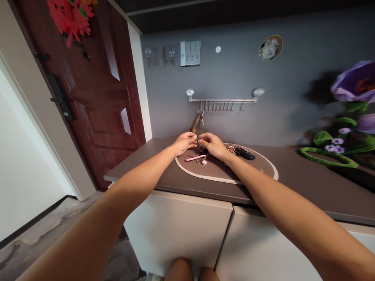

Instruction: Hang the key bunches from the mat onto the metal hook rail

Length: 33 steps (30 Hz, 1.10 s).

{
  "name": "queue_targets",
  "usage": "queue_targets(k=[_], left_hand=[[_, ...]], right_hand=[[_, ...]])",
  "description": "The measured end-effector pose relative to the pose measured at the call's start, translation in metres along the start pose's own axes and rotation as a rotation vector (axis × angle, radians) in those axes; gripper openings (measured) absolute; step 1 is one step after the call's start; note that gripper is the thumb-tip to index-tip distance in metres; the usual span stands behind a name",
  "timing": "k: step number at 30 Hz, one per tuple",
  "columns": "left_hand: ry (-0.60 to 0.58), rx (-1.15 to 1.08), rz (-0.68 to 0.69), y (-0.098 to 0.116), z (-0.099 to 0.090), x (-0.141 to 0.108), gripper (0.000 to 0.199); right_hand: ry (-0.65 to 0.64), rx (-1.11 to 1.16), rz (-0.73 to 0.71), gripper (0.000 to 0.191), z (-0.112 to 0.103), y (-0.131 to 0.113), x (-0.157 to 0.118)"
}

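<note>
My left hand [185, 143] and my right hand [213, 145] meet over the mat, fingers pinched on a small metal key ring [198, 137] between them. What hangs from the ring is partly hidden by my fingers. Below lie a pink strap-like piece [195, 158] and a small pink bell [204, 162]. Beside my right wrist are another metal ring [231, 148] and a dark, elongated object [246, 153]. Just above my hands, a bunch of keys [201, 119] with a brown fob [196, 124] hangs from the left end of the hook rail [224, 101].
The brown mat [222, 174] with a pale border rests on a dark countertop [295, 183] above white cabinet doors [181, 218]. Purple artificial flowers [354, 88] stand at the right. A red-brown door [102, 97] is at the left. Clear hooks [171, 54] and switches [190, 53] are on the wall.
</note>
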<state>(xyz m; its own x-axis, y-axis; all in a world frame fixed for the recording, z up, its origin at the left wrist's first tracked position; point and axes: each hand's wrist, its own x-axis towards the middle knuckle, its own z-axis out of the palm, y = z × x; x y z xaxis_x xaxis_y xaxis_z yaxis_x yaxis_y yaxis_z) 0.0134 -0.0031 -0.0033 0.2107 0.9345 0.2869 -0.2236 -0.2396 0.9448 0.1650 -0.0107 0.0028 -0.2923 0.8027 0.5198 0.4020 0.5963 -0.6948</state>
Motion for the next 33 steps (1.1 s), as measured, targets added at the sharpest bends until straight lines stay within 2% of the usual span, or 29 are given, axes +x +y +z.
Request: queue_targets(k=[6, 14, 21, 25, 33], left_hand=[[-0.027, -0.115, -0.003, 0.001, 0.002, -0.001, 0.011], [-0.048, -0.088, -0.001, -0.003, 0.001, 0.001, 0.017], [0.008, 0.03, 0.006, -0.001, 0.005, -0.002, 0.022], [0.041, 0.084, 0.01, -0.004, 0.005, 0.0, 0.023], [0.102, 0.419, -0.01, -0.011, 0.006, 0.0, 0.011]], right_hand=[[0.01, 0.223, -0.021, 0.024, 0.0, 0.005, 0.003], [0.093, 0.18, -0.031, 0.025, -0.001, 0.011, 0.006], [0.142, 0.169, 0.005, 0.025, -0.003, 0.019, 0.009], [0.173, 0.254, 0.032, 0.026, -0.003, 0.016, 0.01], [0.245, 0.431, 0.133, 0.03, -0.009, 0.001, 0.019]])
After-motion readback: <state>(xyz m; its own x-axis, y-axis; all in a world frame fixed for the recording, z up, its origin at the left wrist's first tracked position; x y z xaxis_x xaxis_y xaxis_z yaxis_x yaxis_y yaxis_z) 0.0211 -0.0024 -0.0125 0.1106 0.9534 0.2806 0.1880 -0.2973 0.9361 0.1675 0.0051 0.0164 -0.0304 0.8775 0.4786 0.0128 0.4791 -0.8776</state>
